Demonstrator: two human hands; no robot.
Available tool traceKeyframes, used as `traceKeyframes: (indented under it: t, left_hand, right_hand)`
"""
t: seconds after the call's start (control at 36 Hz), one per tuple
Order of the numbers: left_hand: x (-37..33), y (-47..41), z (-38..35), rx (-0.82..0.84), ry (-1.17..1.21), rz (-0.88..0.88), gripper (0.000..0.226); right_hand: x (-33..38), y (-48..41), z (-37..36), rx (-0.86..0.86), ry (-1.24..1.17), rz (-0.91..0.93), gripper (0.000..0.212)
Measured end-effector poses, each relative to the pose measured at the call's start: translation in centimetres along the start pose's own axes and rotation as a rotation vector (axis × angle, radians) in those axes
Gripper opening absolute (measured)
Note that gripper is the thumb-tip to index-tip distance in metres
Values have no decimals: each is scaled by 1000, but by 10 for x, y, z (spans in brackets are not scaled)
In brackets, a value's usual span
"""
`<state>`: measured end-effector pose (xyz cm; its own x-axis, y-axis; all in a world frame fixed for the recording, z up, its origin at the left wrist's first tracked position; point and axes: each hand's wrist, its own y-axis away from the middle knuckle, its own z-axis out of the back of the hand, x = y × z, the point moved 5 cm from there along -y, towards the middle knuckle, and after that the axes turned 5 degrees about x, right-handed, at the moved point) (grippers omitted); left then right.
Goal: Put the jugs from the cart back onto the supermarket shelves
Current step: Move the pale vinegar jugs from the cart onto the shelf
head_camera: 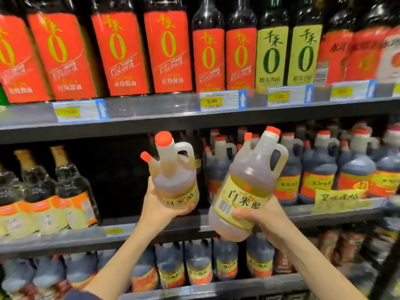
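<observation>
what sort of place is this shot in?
Likely a supermarket condiment aisle: shelves, rows of identical red-label bottles, price tags on shelf edges. The left hand grips the left jug, the right hand the right jug.

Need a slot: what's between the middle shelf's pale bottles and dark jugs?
Bare dark shelf, seen in the head view; the left jug is held before it.
</observation>
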<state>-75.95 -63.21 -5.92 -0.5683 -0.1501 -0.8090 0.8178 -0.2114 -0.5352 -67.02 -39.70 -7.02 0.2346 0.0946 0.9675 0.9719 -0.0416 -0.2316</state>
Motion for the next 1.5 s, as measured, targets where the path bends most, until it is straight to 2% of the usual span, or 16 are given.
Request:
traceKeyframes:
  t: [0.14, 0.36, 0.47, 0.58, 0.72, 0.83, 1.0, 1.11, 1.39, 1.5]
  left_hand:
    - [22, -18, -1, 37, 10, 40, 107]
    - [72, -47, -10, 172, -83, 213, 72]
    - [94, -56, -16, 186, -60, 320, 88]
    - [93, -64, -27, 189, -27, 301, 90]
    - [119, -75, -29, 277, -24, 359, 110]
    - [136, -89, -31, 279, 5, 364, 119]
    - [140, -108, -40, 335, -39, 301, 105]
    - [162, -124, -43, 341, -58, 307, 115]
    - [174, -138, -49, 287, -61, 308, 126]
    - [175, -139, -50, 320, -70, 263, 125]
  right_hand:
    - [-11, -12, -5, -83, -16, -30, 91]
    - [-14, -15, -14, -103, -3, -59, 80]
    - [-13, -15, -14, -109, 6, -61, 78]
    - [-12, -15, -13, -121, 19, -62, 74]
    - [-8, -19, -11, -120, 28, -63, 77]
    - [-4, -22, -11, -117, 49, -60, 76]
    - [-3, -30, -10, -116, 77, -68, 74]
    - [-2, -34, -9, -106, 83, -73, 75]
    - [-5, -34, 2, -130, 97, -86, 78]
    - [-6, -34, 3, -144, 98, -90, 78]
